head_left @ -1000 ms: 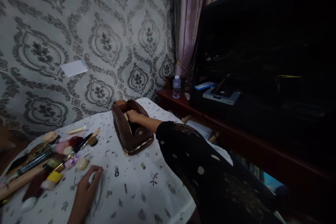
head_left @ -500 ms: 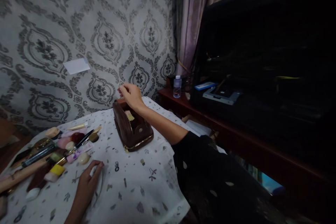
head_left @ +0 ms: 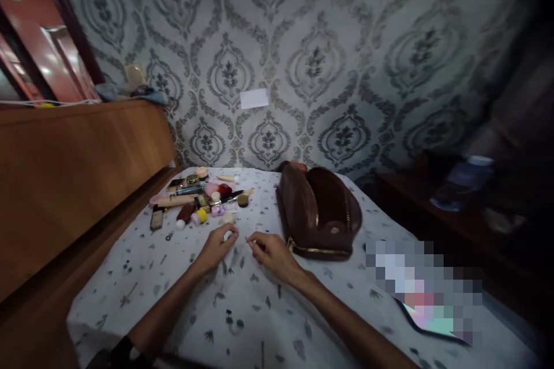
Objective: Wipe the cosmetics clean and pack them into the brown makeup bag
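Observation:
My left hand (head_left: 216, 249) rests low over the white patterned cloth (head_left: 168, 291), thumb and forefinger curled into a pinch. Facing it, a short gap apart, my right hand (head_left: 273, 256) also pinches its fingertips. Whatever either hand holds is too small to make out. Just beyond the left hand is a round cream-coloured piece (head_left: 228, 218). A brown cosmetic bag (head_left: 298, 207) stands unzipped to the right of my right hand, its inside dark. Make-up items lie heaped at the back left, among them a yellow-banded small container (head_left: 199, 217) and a pink sponge (head_left: 210, 189).
A phone (head_left: 428, 317), partly blurred out, lies on the cloth at the right. Farther right, a plastic bottle (head_left: 463, 181) stands on a dark red shelf (head_left: 415, 196). A wooden panel (head_left: 86, 150) borders the left side. Patterned wallpaper (head_left: 268, 57) rises behind.
The view has swung left. My right hand has come away from above the bag to a spot facing my left hand. The phone and wooden panel now show.

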{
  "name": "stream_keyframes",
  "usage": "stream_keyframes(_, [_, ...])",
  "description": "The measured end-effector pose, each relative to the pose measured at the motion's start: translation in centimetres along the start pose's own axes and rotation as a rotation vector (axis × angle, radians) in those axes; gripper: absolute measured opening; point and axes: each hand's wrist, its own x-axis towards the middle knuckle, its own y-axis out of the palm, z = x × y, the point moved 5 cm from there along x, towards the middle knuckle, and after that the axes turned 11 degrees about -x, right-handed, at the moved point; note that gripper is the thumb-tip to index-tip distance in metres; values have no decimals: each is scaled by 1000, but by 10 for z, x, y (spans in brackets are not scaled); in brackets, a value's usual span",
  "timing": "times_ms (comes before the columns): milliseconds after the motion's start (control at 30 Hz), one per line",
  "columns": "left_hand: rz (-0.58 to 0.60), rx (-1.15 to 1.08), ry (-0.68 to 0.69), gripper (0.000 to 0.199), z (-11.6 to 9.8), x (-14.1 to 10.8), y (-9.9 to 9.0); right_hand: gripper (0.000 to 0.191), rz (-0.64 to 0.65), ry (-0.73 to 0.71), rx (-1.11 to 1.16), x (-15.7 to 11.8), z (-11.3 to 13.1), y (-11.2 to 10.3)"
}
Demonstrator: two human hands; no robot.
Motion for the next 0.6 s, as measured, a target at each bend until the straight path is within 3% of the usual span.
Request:
stream_keyframes(233, [-229,133,-31,29,34,22,-86,28,73,476,873,25,-10,63])
stream_keyframes(333, [-298,237,-67,28,47,41,-121,32,20,583,1053,35,-6,85])
stream_keyframes(400, [-322,325,-99,27,52,57,-143,34,-55,554,1007,38,-4,95])
stream_keyframes(467, [-330,424,-140,26,56,76,-163,35,-111,419,849,39,1,98])
stream_keyframes(600, [-315,628,-233,25,60,116,-193,22,-41,85,440,31,23,100])
